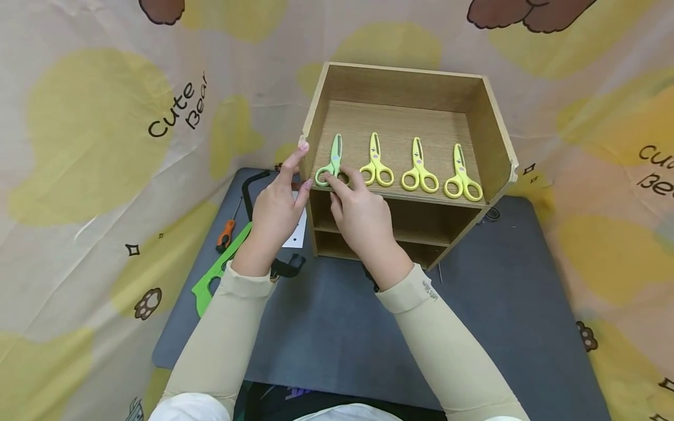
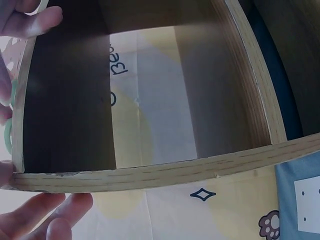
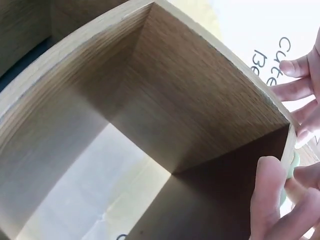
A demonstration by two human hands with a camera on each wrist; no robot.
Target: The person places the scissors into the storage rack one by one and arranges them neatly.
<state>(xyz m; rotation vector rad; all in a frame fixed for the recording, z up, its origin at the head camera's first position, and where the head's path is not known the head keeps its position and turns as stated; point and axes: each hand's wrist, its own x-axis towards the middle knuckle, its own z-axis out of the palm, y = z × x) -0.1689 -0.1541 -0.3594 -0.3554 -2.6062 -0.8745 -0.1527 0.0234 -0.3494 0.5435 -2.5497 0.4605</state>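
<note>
Green scissors [image 1: 333, 162] on shelf [image 1: 400, 126] top, far left, my right hand [image 1: 363, 213] pinching handle, left hand [image 1: 276, 210] relaxed, steadying shelf side. Three yellow scissors [image 1: 419, 169] already lined; row looks nearly finished.

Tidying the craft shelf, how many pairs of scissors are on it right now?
4, in a row on the top shelf: green pair far left under the right hand, then three yellow pairs.
</note>
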